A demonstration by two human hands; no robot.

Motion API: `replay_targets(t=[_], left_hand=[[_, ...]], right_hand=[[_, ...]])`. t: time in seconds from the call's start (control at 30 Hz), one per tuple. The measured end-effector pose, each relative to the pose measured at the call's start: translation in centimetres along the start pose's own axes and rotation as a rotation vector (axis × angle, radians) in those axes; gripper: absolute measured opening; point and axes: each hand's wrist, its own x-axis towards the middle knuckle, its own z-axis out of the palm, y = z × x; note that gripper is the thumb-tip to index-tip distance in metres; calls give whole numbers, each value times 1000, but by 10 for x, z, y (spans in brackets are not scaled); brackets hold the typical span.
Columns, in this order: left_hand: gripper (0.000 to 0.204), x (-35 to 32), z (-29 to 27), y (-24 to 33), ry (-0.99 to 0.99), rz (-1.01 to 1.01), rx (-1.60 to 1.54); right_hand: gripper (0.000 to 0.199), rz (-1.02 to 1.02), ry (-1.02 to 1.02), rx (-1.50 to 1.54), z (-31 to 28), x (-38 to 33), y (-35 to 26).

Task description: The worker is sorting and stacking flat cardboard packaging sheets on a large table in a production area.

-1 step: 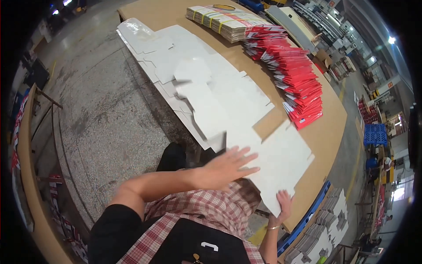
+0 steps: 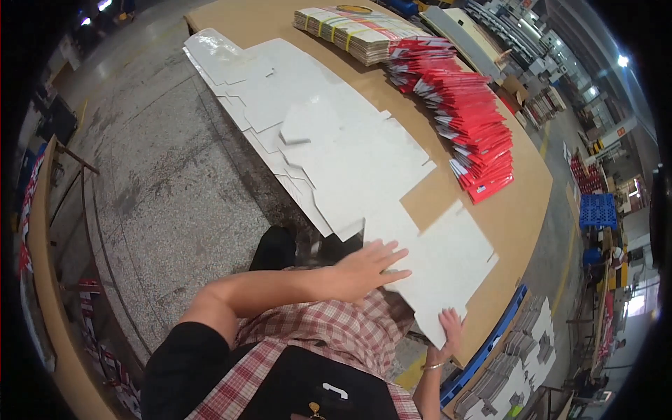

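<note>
A large white die-cut cardboard blank (image 2: pixel 343 140), with slots and tabs along its sides, stretches diagonally over the brown table (image 2: pixel 521 203). Other blanks show at its left edge, partly covered. My left hand (image 2: pixel 367 269) lies palm down by the blank's near narrow part, its fingers outstretched and apart, holding nothing. At the near right end my right hand (image 2: pixel 451 332) grips the edge of the blank; some of its fingers are hidden. A small cut flap (image 2: pixel 295 129) in the middle of the blank stands slightly raised.
Overlapping red folded cartons (image 2: pixel 472 119) fan out along the table's far right, beside a strapped stack of flat cardboard (image 2: pixel 350 35). On a blue pallet (image 2: pixel 483 357) at lower right rest more cut blanks (image 2: pixel 521 364). Another table (image 2: pixel 52 280) stands at far left.
The blank's middle part lies flatter, and its raised flap has gone down. My left hand has shifted very slightly downward; my right hand stays at the edge.
</note>
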Motion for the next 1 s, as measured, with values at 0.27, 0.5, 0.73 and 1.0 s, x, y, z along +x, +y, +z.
replay_targets(t=[0.27,0.5,0.73,1.0], left_hand=[[47,88,92,6,-38,266,-151],[26,107,113,28,332,-52,-328],[35,75,83,21,179,438,79],[76,101,68,10,-196,-135,-11]], right_hand=[[22,197,-177,-277,-58,-75,41],[49,570,70,-494,-36,0,21],[29,20,-152,-35,18,8,-3],[19,-74,-125,-99,28,3,-3]])
